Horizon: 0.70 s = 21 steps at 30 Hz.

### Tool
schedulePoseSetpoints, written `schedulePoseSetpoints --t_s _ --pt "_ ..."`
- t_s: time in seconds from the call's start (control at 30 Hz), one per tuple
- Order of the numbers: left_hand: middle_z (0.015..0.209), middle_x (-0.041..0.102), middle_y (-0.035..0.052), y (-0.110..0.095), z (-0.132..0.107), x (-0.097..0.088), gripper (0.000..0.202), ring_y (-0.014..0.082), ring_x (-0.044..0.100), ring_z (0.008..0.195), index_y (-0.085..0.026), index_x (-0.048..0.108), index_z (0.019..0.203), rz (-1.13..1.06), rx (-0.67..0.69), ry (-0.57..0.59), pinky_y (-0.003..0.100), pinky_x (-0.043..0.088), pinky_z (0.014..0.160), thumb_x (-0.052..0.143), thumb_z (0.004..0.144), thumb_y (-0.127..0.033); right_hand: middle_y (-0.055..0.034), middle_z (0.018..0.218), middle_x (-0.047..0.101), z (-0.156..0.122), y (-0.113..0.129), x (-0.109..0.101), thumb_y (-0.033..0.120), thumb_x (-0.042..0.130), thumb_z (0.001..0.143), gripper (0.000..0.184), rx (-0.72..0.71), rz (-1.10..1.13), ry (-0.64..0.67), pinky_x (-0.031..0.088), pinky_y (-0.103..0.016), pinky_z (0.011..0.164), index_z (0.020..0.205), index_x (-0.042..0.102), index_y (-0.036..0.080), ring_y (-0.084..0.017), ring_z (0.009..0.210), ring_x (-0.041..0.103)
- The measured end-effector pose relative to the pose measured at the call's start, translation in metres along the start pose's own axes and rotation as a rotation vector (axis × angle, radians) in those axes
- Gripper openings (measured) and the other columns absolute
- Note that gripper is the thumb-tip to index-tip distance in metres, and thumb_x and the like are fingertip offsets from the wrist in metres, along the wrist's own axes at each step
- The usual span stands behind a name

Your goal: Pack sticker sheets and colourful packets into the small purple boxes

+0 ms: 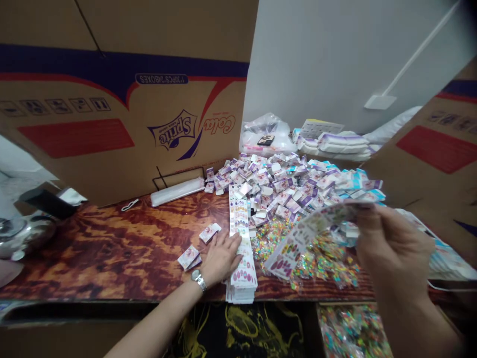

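Observation:
My left hand point(220, 258) lies flat on a tall stack of long printed sticker sheets point(242, 248), its fingertips on the top sheet. My right hand point(395, 243) is raised over the table, pinching a curved, similar sheet point(298, 246) by its far end. Below that sheet lies a heap of small, colourful clear packets point(324, 263). Behind the stack rises a large pile of white and purple packets point(286, 181). Two small folded packets point(189, 257) lie left of my left hand, with another point(209, 232) just above them.
The wood-patterned table point(112, 248) ends at a front edge. Cardboard Sprite carton panels point(122, 109) stand at the back and right. A plastic bag point(264, 134) and white packaging point(335, 141) sit behind the pile. A metal pot point(22, 236) is far left; colourful packets point(352, 330) lie below the table.

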State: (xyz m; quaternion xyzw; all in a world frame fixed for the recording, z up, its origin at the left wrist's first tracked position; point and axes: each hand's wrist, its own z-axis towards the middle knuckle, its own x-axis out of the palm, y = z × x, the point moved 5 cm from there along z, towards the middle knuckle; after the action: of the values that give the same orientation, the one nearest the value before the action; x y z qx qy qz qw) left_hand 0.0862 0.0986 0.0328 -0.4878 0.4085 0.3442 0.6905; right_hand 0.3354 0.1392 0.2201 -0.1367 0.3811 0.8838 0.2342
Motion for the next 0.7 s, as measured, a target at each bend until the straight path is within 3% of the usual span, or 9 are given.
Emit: schedulePoseSetpoints --t_s 0.07,0.17,0.23,0.3,0.4,0.47,0.53,0.63,0.7 --pt "0.128 0.053 0.0113 -0.002 0.0 -0.014 0.035 0.0298 0.04 0.125 -0.021 0.053 0.12 -0.104 -0.015 -0.103 0.054 0.033 0.1 0.047 0.086 -0.031 -0.0026 0.093 0.07 0.011 0.009 -0.004 0.018 0.053 0.088 0.025 -0.079 -0.066 -0.034 0.054 -0.03 0.074 0.11 0.065 0.025 -0.017 0.083 0.067" --pt "0.106 0.063 0.0126 -0.008 -0.002 -0.04 0.033 0.0254 0.056 0.103 -0.018 0.06 0.108 -0.513 -0.198 -0.232 0.046 0.042 0.092 0.041 0.09 -0.038 -0.0013 0.104 0.068 0.002 0.023 0.018 0.011 0.054 0.085 0.038 -0.318 -0.098 0.113 0.053 -0.033 0.08 0.119 0.058 0.029 -0.018 0.092 0.065" --pt "0.092 0.067 0.0104 -0.022 -0.002 -0.041 0.042 0.023 0.062 0.088 -0.017 0.061 0.104 -1.001 -0.346 -0.085 0.04 0.047 0.082 0.036 0.09 -0.048 -0.0022 0.107 0.068 -0.02 0.032 0.038 0.009 0.054 0.085 0.046 -0.51 -0.072 0.218 0.053 -0.036 0.085 0.126 0.052 0.029 -0.018 0.097 0.063" --pt "0.1 0.066 0.0117 -0.044 -0.001 -0.037 0.056 0.0241 0.063 0.091 -0.016 0.055 0.116 -1.563 -0.432 0.092 0.04 0.048 0.079 0.025 0.09 -0.056 -0.0041 0.107 0.068 -0.05 0.042 0.059 0.01 0.053 0.086 0.044 -0.678 -0.025 0.386 0.052 -0.036 0.087 0.127 0.051 0.025 -0.019 0.101 0.062" --pt "0.098 0.068 0.0135 -0.056 0.001 -0.031 0.06 0.0241 0.065 0.087 -0.011 0.055 0.116 -2.015 -0.584 0.165 0.039 0.048 0.08 0.03 0.088 -0.058 -0.0064 0.103 0.069 -0.092 0.055 0.08 0.013 0.052 0.087 0.03 -0.812 0.047 0.603 0.054 -0.033 0.086 0.117 0.059 0.015 -0.018 0.098 0.063" --pt "0.087 0.07 0.0132 -0.051 -0.001 -0.026 0.052 0.0222 0.066 0.076 -0.008 0.059 0.109 -2.066 -0.708 0.124 0.036 0.05 0.074 0.041 0.087 -0.052 -0.0079 0.098 0.071 -0.106 0.062 0.083 0.013 0.05 0.088 0.024 -0.821 0.109 0.622 0.055 -0.032 0.082 0.108 0.062 0.011 -0.017 0.092 0.064" --pt "0.076 0.07 0.0112 -0.045 -0.005 -0.024 0.043 0.02 0.065 0.065 -0.007 0.061 0.103 -1.984 -0.757 0.029 0.033 0.05 0.066 0.051 0.085 -0.045 -0.0094 0.092 0.071 -0.11 0.065 0.081 0.013 0.046 0.09 0.023 -0.785 0.179 0.599 0.056 -0.03 0.078 0.104 0.064 0.009 -0.017 0.088 0.065" --pt "0.069 0.068 0.0086 -0.043 -0.011 -0.028 0.046 0.0179 0.062 0.056 -0.008 0.062 0.103 -1.788 -0.703 -0.022 0.027 0.047 0.053 0.054 0.082 -0.049 -0.009 0.086 0.069 -0.103 0.06 0.079 0.012 0.046 0.09 0.022 -0.657 0.243 0.598 0.055 -0.027 0.072 0.104 0.063 0.01 -0.015 0.084 0.064" --pt "0.072 0.068 0.008 -0.045 -0.014 -0.031 0.052 0.0175 0.062 0.058 -0.01 0.062 0.105 -1.644 -0.63 -0.013 0.027 0.047 0.054 0.049 0.083 -0.055 -0.0075 0.084 0.068 -0.095 0.054 0.077 0.011 0.049 0.088 0.021 -0.578 0.262 0.578 0.053 -0.026 0.069 0.104 0.063 0.013 -0.014 0.081 0.063"
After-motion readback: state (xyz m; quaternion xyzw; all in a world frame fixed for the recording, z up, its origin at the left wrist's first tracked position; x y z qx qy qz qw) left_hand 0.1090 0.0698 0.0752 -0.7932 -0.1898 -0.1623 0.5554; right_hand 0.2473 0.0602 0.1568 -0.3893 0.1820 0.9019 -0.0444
